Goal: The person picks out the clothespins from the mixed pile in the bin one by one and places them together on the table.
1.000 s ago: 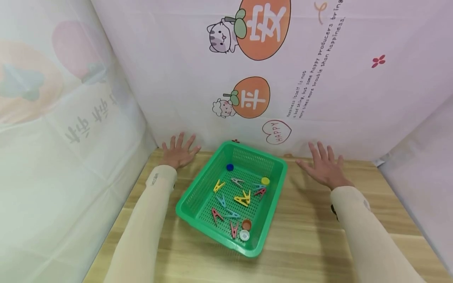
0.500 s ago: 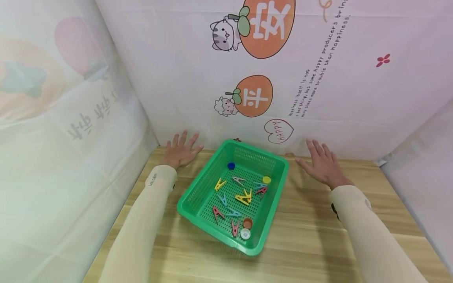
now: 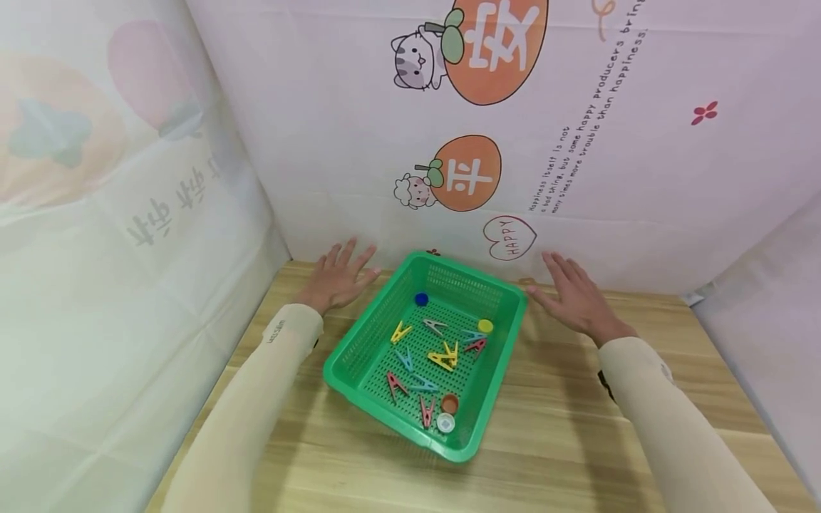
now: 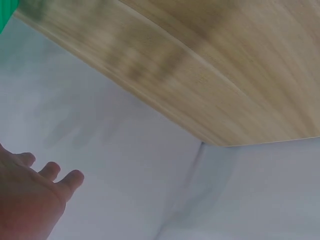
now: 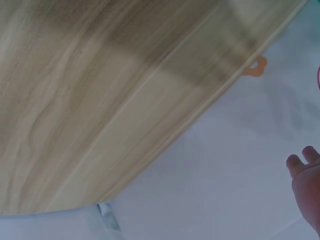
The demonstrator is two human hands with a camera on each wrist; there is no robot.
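While L hand (image 3: 336,283) & R hand (image 3: 577,303) flank basket (image 3: 484,385), fingers straight, nothing held, its long axis slants far-R to near-L; R hand looks nearer, contact unclear.

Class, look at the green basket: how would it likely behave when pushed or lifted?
The basket looks like thin plastic full of holes, so it is probably light for its size. Its broad floor suggests that it would slide rather than tip under a low push. The pegs and caps lie loose inside, so they may shift if it tilts.
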